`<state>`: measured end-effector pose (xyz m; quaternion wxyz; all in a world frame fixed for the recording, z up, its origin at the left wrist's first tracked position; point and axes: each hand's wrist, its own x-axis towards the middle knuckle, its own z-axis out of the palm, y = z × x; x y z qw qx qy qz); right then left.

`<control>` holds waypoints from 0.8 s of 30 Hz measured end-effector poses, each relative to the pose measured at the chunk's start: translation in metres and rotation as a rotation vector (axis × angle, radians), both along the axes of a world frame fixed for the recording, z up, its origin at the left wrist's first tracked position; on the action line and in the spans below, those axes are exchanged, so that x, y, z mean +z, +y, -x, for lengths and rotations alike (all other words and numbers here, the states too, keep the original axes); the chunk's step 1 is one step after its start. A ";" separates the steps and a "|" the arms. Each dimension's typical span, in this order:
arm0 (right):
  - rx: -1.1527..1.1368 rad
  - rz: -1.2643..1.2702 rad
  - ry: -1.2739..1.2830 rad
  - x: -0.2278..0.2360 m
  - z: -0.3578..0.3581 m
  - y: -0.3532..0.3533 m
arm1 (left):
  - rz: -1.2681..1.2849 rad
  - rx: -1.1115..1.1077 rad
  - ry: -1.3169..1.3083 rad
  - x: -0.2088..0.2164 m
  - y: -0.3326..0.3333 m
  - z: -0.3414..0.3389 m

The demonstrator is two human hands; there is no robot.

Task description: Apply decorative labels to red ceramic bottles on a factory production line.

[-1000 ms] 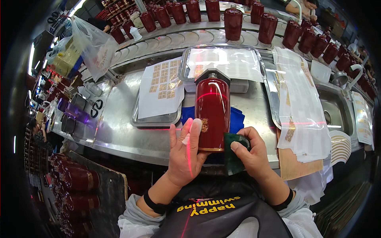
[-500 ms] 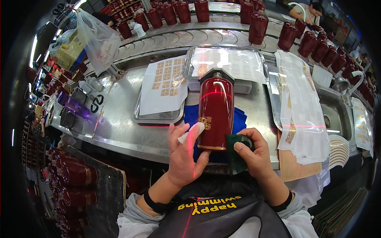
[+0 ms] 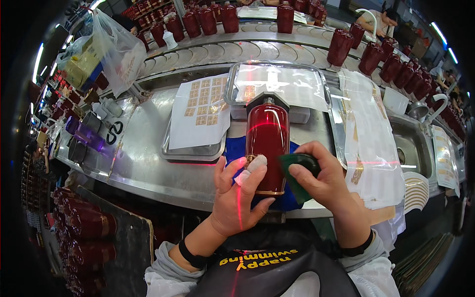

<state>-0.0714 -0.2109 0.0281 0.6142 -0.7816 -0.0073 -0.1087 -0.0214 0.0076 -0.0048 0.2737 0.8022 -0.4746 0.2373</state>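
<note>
A glossy dark-red bottle (image 3: 271,143) lies on its side in front of me, its neck end against a black angular holder (image 3: 267,97). My left hand (image 3: 231,205) has its fingers apart, with white wrapping on fingertips. One wrapped fingertip touches the gold decal (image 3: 250,160) on the bottle's left side, partly covering it; the thumb is near the base. My right hand (image 3: 329,183) is closed around a dark-green flat scraper (image 3: 293,179), its edge just beside the bottle's right side. Beneath the bottle is a blue cloth (image 3: 235,148).
Behind the bottle stands a metal tray (image 3: 282,63) with white sheets. On the left, a decal sheet (image 3: 200,119) rests on another tray; on the right are long paper strips (image 3: 373,148) and a sink (image 3: 408,143). Red bottles (image 3: 340,47) stand along the conveyor (image 3: 198,53).
My left fingers have moved right onto the decal. My right hand has raised and tilted the scraper beside the bottle. Bottles on the conveyor have shifted, and the view has moved slightly.
</note>
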 end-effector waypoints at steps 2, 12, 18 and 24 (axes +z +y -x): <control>0.035 0.118 -0.041 0.007 -0.015 0.001 | 0.019 0.028 0.030 -0.002 -0.003 -0.001; 0.155 0.394 -0.281 0.023 0.000 0.009 | 0.215 -0.067 0.366 -0.021 0.008 -0.014; -0.214 0.084 -0.112 0.006 0.018 -0.009 | 0.065 0.212 0.410 0.000 0.025 -0.097; -0.254 0.171 -0.113 0.004 0.038 -0.027 | -0.631 0.775 0.288 -0.020 0.054 -0.227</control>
